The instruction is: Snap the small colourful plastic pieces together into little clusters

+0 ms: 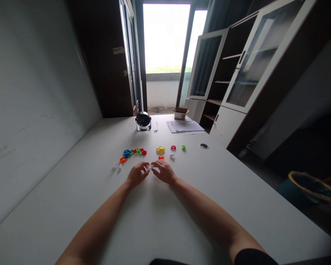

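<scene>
White piece (150, 167) is at near centre of the table (151, 221), between my hands. Left hand (138, 173) and right hand (163, 171) both pinch it, fingertips to thumbs. Orange piece (161, 158) just beyond my right fingers; yellow piece (160, 149) farther. Blue pieces (126, 153) lie left, black fan (143, 120) far.

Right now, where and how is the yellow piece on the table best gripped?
Probably pinch the yellow piece across its near and far long sides, from above: it lies longer left to right than front to back, and the orange piece sits close on its near side, crowding a low approach.
</scene>
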A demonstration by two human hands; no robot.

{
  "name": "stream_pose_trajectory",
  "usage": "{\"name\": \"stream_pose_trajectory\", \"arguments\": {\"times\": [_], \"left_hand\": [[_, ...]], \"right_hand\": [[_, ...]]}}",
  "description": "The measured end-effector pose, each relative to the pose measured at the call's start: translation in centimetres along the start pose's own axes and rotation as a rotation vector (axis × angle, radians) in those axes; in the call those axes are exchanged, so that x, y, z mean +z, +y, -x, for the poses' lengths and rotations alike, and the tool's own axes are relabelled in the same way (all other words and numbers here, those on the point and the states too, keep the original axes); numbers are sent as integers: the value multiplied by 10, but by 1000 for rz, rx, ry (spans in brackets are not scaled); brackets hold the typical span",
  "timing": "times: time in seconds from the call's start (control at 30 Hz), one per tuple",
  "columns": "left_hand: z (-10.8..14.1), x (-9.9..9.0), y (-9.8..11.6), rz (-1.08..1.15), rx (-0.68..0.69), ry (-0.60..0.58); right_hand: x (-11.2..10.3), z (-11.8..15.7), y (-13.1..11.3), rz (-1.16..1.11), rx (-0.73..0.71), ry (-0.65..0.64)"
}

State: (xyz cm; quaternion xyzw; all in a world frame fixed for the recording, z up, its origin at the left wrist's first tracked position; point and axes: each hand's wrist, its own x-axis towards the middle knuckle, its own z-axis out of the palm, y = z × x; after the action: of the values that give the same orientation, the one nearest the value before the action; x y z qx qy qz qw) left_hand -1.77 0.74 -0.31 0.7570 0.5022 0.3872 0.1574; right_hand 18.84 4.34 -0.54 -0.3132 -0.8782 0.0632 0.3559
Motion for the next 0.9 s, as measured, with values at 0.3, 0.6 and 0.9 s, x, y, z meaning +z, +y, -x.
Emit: {"name": "stream_pose_trajectory", "arguments": {"times": [0.3,0.6,0.9], "left_hand": [[0,0,1,-14,-17,-18],[0,-1,2,-6,-25,-25],[0,-2,4,-12,-36,-28]], "right_hand": [[0,0,0,3,6,-1],[1,1,0,1,9,5],[0,0,0,5,9,-7]]}}
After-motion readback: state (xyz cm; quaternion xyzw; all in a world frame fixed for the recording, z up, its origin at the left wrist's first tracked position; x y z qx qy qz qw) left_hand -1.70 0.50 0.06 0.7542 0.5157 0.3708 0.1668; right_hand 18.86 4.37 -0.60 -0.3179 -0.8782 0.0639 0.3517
